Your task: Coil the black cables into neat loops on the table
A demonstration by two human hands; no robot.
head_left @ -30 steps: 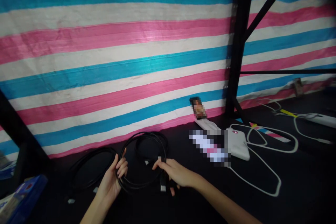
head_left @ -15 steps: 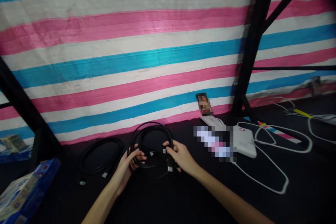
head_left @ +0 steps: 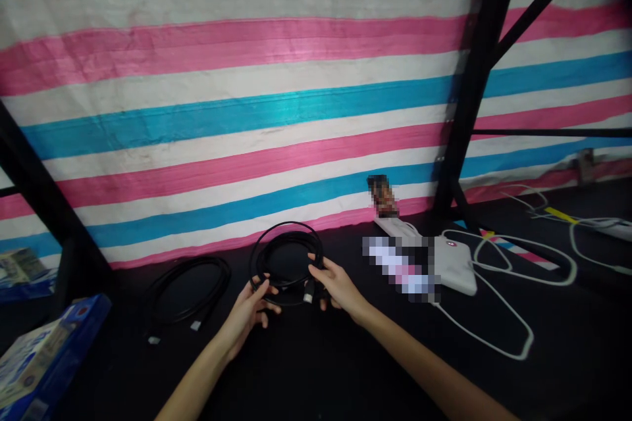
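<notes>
My left hand (head_left: 251, 306) and right hand (head_left: 343, 286) grasp opposite sides of a looped, thin black cable (head_left: 286, 223), its near stretch partly hidden by my fingers. Just behind sits a second, thicker black cable coil (head_left: 289, 235); I cannot tell where the two separate. A black plug with a silver tip (head_left: 309, 291) hangs just beside my right fingers. My left hand turns palm inward, lower fingers loosely spread; my right holds with thumb and forefinger. Both forearms are cut off at the near edge, with black tabletop (head_left: 301, 375) running between them. On the left lies another black cable coil (head_left: 224, 270), then a blue printed box (head_left: 81, 335) cut off by the edge. On the right, pixelated patches hide details beside a white flat slab (head_left: 454, 266). A pink, white and blue striped sheet (head_left: 247, 145) bounds the far side.
</notes>
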